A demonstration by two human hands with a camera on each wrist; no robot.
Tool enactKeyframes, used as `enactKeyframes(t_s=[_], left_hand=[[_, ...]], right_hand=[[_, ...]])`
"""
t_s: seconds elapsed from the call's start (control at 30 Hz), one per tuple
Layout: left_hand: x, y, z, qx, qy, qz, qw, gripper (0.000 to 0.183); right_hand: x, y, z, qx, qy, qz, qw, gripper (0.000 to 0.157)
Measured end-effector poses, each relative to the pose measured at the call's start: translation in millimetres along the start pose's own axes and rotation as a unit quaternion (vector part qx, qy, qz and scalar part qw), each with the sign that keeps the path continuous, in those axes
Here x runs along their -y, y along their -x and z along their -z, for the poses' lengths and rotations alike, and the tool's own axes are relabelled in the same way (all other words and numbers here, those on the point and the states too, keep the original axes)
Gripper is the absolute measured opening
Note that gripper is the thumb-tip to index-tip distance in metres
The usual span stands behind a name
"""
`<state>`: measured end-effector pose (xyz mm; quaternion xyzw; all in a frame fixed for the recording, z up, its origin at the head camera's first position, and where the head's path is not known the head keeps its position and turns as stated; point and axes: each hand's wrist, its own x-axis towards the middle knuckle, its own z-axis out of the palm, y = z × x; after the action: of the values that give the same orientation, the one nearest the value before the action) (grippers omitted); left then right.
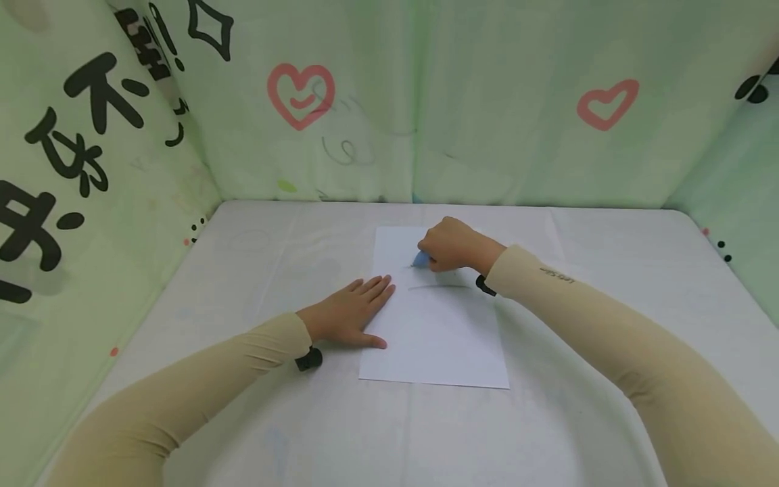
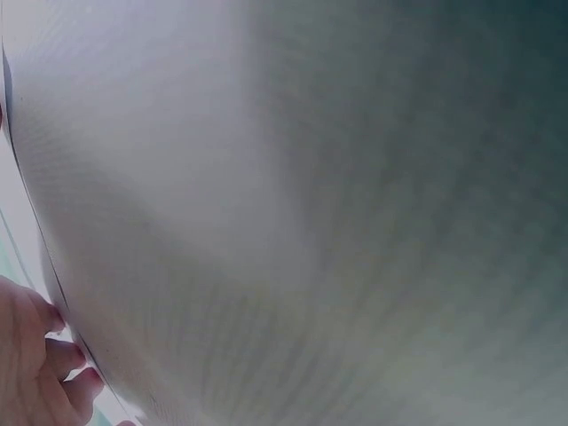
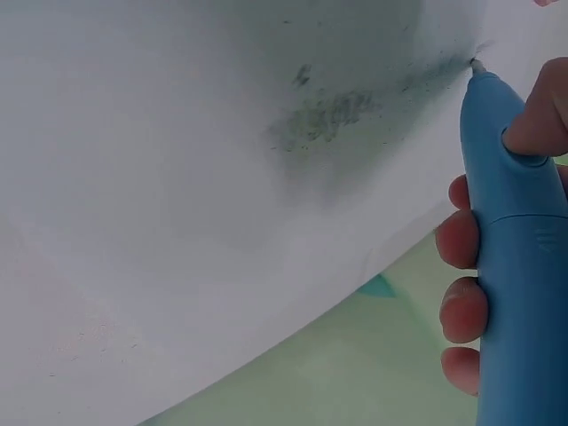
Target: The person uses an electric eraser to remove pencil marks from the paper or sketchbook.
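Note:
A sheet of white paper point(image 1: 438, 345) lies on the table, with a faint curved pencil line point(image 1: 438, 286) across its upper part. My right hand point(image 1: 453, 247) grips a blue electric eraser point(image 3: 519, 266), its tip touching the paper. The thumb point(image 3: 541, 115) presses the button, while the other fingers wrap round the barrel. Beside the tip, the right wrist view shows dark smudges and crumbs point(image 3: 328, 120). With fingers straight and spread, my left hand point(image 1: 349, 312) rests on the paper's left edge. In the left wrist view its fingers point(image 2: 67, 364) show only at the lower left.
A white cloth covers the table point(image 1: 243, 270). Pale green curtains point(image 1: 487, 135) with hearts and black characters stand behind and at both sides. A dark wrist camera point(image 1: 309, 359) sits under the left sleeve, and another point(image 1: 484, 285) under the right.

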<state>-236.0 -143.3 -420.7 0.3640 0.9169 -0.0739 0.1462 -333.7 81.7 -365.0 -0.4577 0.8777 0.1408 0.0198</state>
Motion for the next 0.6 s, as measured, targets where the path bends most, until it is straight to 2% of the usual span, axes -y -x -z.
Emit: enactKeyframes(t_s=[0.1,0.6], left_hand=[[0.7,1.8,0.4,-0.001,0.000,0.002,1.0000,0.102],[-3.7,4.8,2.7,0.005,0.000,0.006,1.0000,0.101]], right_hand=[[0.9,-2.0,0.5,-0.004,0.012,0.000,1.000,0.008],[2.5,0.3,1.8,-0.004,0.001,0.006,1.000,0.008]])
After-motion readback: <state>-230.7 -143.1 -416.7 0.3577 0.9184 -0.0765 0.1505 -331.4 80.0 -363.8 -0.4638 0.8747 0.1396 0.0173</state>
